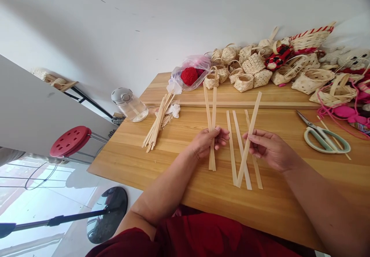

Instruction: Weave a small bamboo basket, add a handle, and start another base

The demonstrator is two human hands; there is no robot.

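My left hand [209,141] is closed on two flat wooden strips [214,110], which cross at a narrow angle between thumb and fingers. In my right hand [267,147] a single wooden strip [254,112] is pinched, tilted with its top leaning right. Under and beside that strip, several more pale strips [232,149] lie roughly side by side on the table, between my two hands. A bundle of loose strips [158,122] rests farther left, next to a clear bottle with a grey lid [130,104].
Scissors [326,137] with pale green handles lie at the right on the wooden table [185,122]. Small woven baskets [244,82] crowd a raised back ledge, with red yarn [189,76] in a plastic bag beside them. A red stool [71,141] stands left of the table.
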